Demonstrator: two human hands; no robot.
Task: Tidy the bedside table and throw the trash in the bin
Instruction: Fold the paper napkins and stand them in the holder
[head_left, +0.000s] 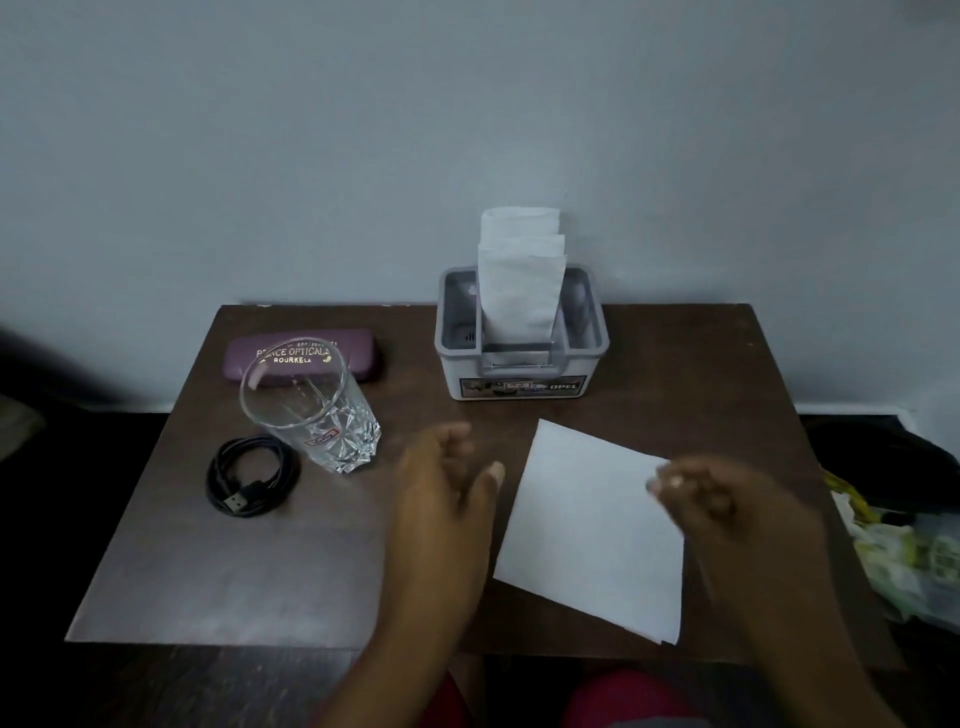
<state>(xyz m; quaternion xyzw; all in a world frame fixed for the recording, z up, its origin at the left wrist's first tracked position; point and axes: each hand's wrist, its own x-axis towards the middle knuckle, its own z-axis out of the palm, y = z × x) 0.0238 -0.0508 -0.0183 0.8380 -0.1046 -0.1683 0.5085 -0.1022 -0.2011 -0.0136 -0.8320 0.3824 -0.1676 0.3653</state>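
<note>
A dark brown worktop (156, 587) is filling the middle of the frame against a pale wall. At lower centre the left hand (447, 499) is hovering above the wood with its fingers loosely spread and nothing in them, its thumb pointing toward a white paper (587, 535). The paper is lying flat at centre right of the frame, turned at an angle. The right hand (727, 514) is sitting at the paper's upper right corner with its fingers curled together; motion blur is making it impossible to tell whether it is pinching that corner or only hovering over it.

At centre left a clear glass (311, 410) is standing on the worktop, with a purple case (358, 353) lying just behind it, near the wall. A coiled black cable (249, 483) is lying just left of the glass base. At upper centre a grey holder (519, 358) is sitting near the back edge, with white tissues (519, 275) standing up out of it. At the right edge of the frame, beyond the worktop, a bag (904, 561) of pale and yellow scraps is showing.
</note>
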